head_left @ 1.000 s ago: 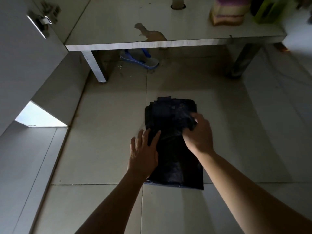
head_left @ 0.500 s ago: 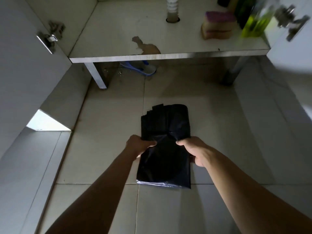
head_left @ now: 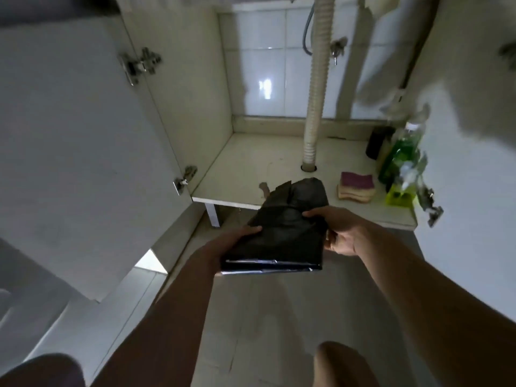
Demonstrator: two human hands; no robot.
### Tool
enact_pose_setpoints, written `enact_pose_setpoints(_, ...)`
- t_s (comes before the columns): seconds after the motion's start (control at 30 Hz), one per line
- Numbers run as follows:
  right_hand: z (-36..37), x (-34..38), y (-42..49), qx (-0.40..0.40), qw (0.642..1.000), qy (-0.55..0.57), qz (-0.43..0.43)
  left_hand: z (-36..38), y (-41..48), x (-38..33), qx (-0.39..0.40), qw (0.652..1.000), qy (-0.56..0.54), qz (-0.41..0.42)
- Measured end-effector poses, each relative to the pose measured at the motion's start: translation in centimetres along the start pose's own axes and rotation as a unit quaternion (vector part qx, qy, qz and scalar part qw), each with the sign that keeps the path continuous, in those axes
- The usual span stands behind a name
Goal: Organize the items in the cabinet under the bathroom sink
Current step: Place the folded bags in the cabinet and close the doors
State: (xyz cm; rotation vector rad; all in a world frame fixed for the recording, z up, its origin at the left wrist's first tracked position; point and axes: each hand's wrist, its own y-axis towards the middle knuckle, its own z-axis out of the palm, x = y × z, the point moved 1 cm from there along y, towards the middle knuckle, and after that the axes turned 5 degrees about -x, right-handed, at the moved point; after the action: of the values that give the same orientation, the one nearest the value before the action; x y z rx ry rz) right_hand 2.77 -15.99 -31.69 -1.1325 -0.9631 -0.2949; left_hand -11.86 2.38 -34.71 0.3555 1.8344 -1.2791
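A folded stack of black plastic bags (head_left: 287, 227) is up in the air in front of the open cabinet. My left hand (head_left: 234, 241) grips its left edge, thumb on top. My right hand (head_left: 335, 230) grips its right edge, fingers curled under. The far end of the stack reaches over the front lip of the cabinet floor (head_left: 251, 166). Its near folded edge faces me.
A ribbed drain hose (head_left: 315, 93) drops into the cabinet floor. At the right stand a sponge stack (head_left: 356, 187), green bottles (head_left: 402, 160) and a dark container (head_left: 375, 145). Open doors (head_left: 78, 141) flank both sides. My knees show at the bottom.
Both hands lifted the black bags off the floor tiles and carried them forward toward the cabinet. The view tilted up to show the cabinet's inside.
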Motion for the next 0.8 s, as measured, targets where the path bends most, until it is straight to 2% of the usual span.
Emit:
enact_pose_setpoints(0.13, 0.2, 6.3, 1.3, 0.014, 0.999, -0.038, -0.035, -2.2, -1.2, -8.7, -0.044, 0.997, 0.034, 0.048)
enact_pose_setpoints(0.3, 2.2, 12.8, 7.4, 0.017, 0.998, -0.028, -0.058, -4.1, 2.7, -17.5, -0.059, 0.992, 0.074, 0.085)
enact_pose_setpoints(0.4, 3.8, 16.2, 11.3, 0.009, 0.995, -0.033, -0.094, -5.3, 6.6, -21.2, -0.059, 0.992, 0.064, 0.096)
enact_pose_setpoints(0.53, 5.4, 21.3, 16.4, -0.008, 0.988, 0.012, -0.154, -6.5, 13.2, -26.7, -0.030, 0.986, 0.010, 0.165)
enact_pose_setpoints(0.6, 5.9, 22.4, 19.0, -0.044, 0.986, 0.000, -0.160, -7.4, 16.4, -27.5, -0.021, 0.982, -0.014, 0.185)
enact_pose_setpoints(0.67, 6.3, 22.0, 21.6, -0.045, 0.988, -0.028, -0.143, -8.4, 20.3, -26.6, -0.036, 0.985, -0.005, 0.171)
enact_pose_setpoints(0.8, 5.6, 15.1, 24.9, -0.058, 0.987, -0.150, -0.027, -8.3, 26.7, -19.5, -0.116, 0.984, 0.068, 0.114)
